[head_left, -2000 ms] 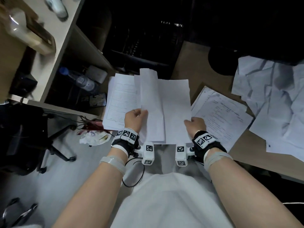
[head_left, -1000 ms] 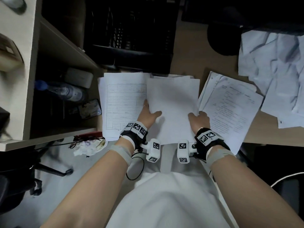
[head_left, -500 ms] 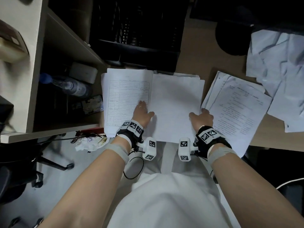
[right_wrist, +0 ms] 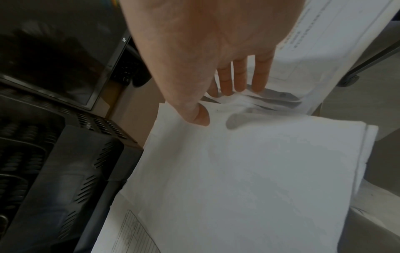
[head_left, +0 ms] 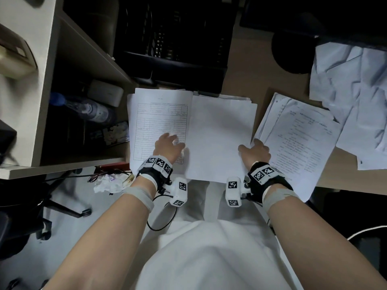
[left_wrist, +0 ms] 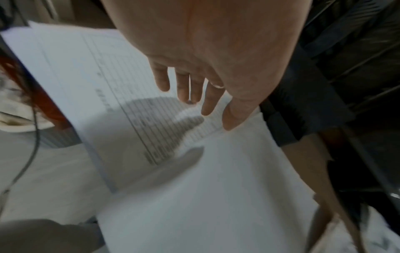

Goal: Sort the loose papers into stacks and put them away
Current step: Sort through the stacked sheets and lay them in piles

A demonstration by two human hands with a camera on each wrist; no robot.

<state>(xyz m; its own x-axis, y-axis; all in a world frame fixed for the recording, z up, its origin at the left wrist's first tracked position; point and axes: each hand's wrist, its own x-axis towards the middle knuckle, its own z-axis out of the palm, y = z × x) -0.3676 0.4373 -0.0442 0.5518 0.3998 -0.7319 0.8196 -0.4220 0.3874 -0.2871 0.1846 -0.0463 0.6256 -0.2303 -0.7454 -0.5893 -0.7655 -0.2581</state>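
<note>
Three paper stacks lie side by side on the brown desk [head_left: 247,59]. The left stack [head_left: 159,120] shows a printed form, the middle stack [head_left: 219,135] is blank, and the right stack [head_left: 299,141] carries printed text. My left hand [head_left: 169,144] hovers over the form's near right part with straight fingers [left_wrist: 194,95], casting a shadow on the form [left_wrist: 103,82] beside the blank stack [left_wrist: 216,205]. My right hand [head_left: 254,149] sits at the blank stack's right edge. Its thumb [right_wrist: 201,118] hangs just over the blank stack [right_wrist: 249,171], and its fingers point down past the edge. Neither hand holds paper.
A heap of crumpled loose sheets [head_left: 351,86] covers the desk's far right. A black mesh file tray [head_left: 173,51] stands right behind the stacks. The shelf unit [head_left: 41,65] on the left holds a water bottle [head_left: 88,109]. Crumpled tissue [head_left: 111,183] lies on the floor.
The blank sheets that both hands held up now lie flat on the middle stack. Both hands have let go, and my left hand has shifted left over the form.
</note>
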